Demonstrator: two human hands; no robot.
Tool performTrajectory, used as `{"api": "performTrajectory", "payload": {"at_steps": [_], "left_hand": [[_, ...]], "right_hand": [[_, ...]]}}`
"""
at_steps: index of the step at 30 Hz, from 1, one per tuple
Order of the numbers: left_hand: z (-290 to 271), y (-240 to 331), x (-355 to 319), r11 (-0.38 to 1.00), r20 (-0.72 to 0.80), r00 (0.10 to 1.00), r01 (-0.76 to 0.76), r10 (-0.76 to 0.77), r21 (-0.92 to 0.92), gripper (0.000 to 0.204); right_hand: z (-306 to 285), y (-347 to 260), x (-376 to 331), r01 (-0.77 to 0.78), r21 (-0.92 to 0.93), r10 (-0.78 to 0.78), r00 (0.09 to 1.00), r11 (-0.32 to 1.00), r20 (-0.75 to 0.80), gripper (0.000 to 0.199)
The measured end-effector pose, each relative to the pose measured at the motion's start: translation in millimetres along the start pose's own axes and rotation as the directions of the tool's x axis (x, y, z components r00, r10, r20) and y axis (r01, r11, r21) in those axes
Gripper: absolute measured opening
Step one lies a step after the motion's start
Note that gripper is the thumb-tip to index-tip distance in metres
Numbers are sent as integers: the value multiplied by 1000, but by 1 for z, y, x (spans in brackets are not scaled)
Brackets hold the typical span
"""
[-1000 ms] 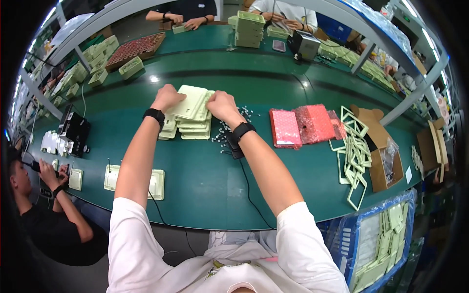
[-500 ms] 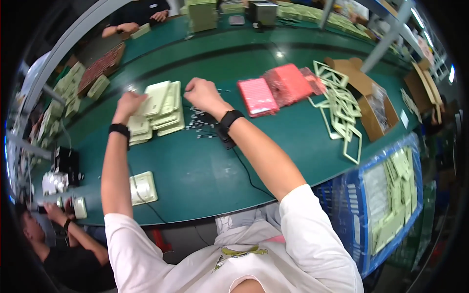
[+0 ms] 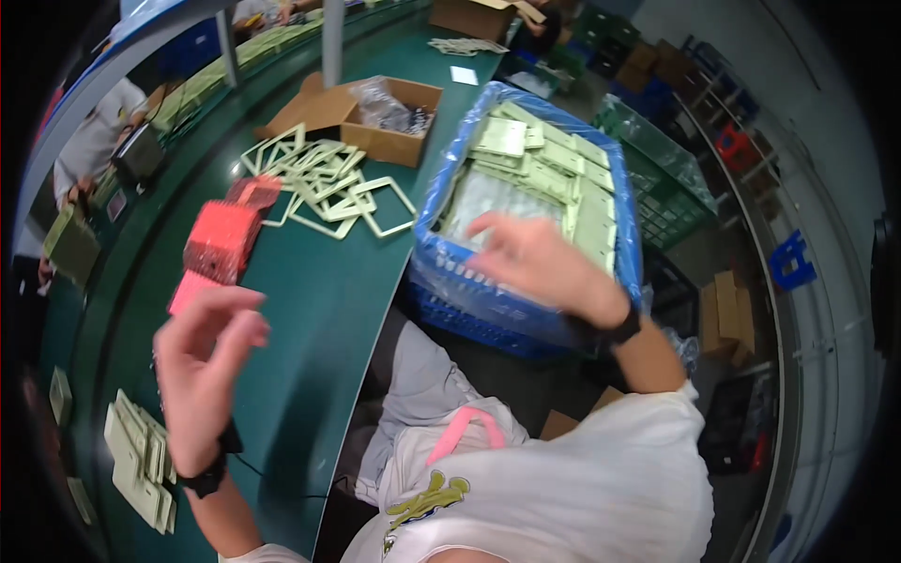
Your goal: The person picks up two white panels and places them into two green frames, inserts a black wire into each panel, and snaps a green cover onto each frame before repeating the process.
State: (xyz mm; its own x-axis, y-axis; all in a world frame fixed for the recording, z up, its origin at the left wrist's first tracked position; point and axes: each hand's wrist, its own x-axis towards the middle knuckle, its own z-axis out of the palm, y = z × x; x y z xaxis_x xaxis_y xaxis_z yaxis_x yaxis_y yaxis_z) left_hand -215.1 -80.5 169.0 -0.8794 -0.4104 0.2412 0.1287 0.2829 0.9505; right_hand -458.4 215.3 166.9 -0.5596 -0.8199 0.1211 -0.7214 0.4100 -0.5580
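At lower left, a stack of pale green plastic covers (image 3: 141, 464) lies on the green workbench (image 3: 314, 281). Just right of it, the person's left hand (image 3: 214, 361) is raised above the bench, thumb and fingers curled but apart, with nothing between them. Beyond that hand lie red bubble-wrapped packs (image 3: 223, 235), then a loose, overlapping heap of pale green rectangular frames (image 3: 324, 188).

Behind the frames, an open cardboard box (image 3: 385, 145) holds crumpled clear plastic (image 3: 380, 103) and small parts too fine to make out. A broad strip of benchtop runs between the left hand and the bench's straight near edge (image 3: 380, 327).

Right of this edge, off the bench, stands a blue lattice-sided crate (image 3: 488, 326) with a blue plastic liner (image 3: 627, 192) over its rim. Pale green panels (image 3: 558, 169) fill its far and right parts, overlapping; whitish sheeting shows at the near left. The right hand (image 3: 544, 263), blurred, is over the crate's near side, fingers bent and thumb apart, no object visible in it; whether it touches anything cannot be told. Farther right, a green crate (image 3: 666, 216) holds clear plastic, and grey floor borders it.
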Motion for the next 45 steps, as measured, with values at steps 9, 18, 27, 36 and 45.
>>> {"api": "performTrajectory", "payload": {"at_steps": [9, 18, 27, 36, 45], "left_hand": [[142, -43, 68, 993, 446, 894, 87, -44, -77, 13], [206, -75, 104, 952, 489, 854, 275, -178, -134, 14], [194, -104, 93, 913, 446, 859, 365, -253, -184, 14], [176, -104, 87, 907, 391, 882, 366, -265, -211, 13], [207, -96, 84, 891, 455, 870, 349, -192, -290, 15]], "right_hand": [[-39, 269, -126, -170, -698, 287, 956, 696, 54, 108], [-17, 288, -98, -94, -881, 340, 937, 463, 78, 121], [12, 282, -101, -180, -878, 176, 978, 443, -112, 107], [-17, 270, -70, -342, -842, 405, 899, 418, -164, 92], [-94, 171, -76, -490, -383, 261, 818, 783, -513, 91]]}}
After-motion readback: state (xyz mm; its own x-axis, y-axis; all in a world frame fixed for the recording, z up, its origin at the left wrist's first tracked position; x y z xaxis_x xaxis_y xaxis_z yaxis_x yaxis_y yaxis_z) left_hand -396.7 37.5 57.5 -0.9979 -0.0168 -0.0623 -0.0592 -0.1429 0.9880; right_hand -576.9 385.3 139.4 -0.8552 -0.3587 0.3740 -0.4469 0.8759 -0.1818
